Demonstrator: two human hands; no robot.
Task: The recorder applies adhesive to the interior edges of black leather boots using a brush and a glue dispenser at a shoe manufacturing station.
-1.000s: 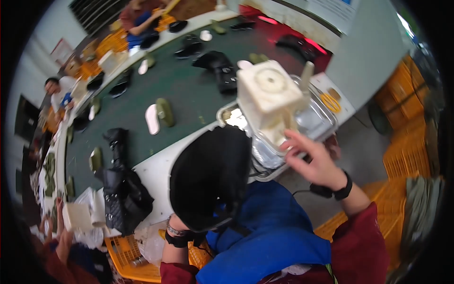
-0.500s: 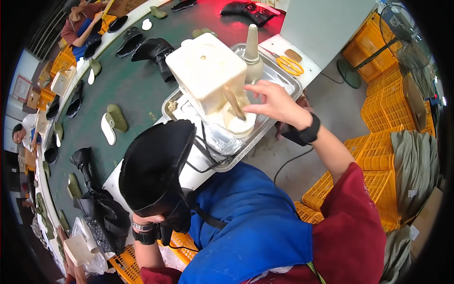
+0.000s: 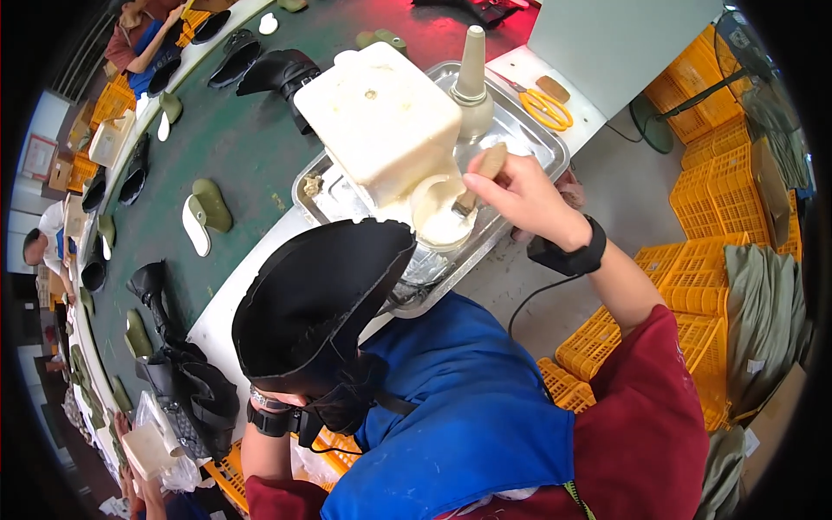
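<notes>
A black boot [image 3: 316,308], its wide opening turned upward, is in my left hand [image 3: 284,399]. That hand's fingers are mostly hidden beneath the boot, and black straps hang from it. My right hand [image 3: 529,199] is closed on the handle of a brush [image 3: 490,165]. The brush's bristle end reaches into the round cup [image 3: 431,212] of a white glue pot [image 3: 381,121], where pale glue shows. The pot stands in a metal tray [image 3: 559,160]. Beside it in the tray is a grey-beige bottle [image 3: 472,100] with a tall cone-shaped spout.
Yellow-handled scissors [image 3: 546,108] and a brown block [image 3: 553,88] lie right of the tray. A green conveyor [image 3: 260,165] carries boots, green shoe lasts [image 3: 211,204] and white soles [image 3: 195,225]. Yellow crates [image 3: 685,286] are stacked at the right. Co-workers are across the conveyor.
My right hand has closed on the brush that was leaning in the cup and tilted its handle toward me. The boot in my left hand has moved slightly right, covering more of the tray.
</notes>
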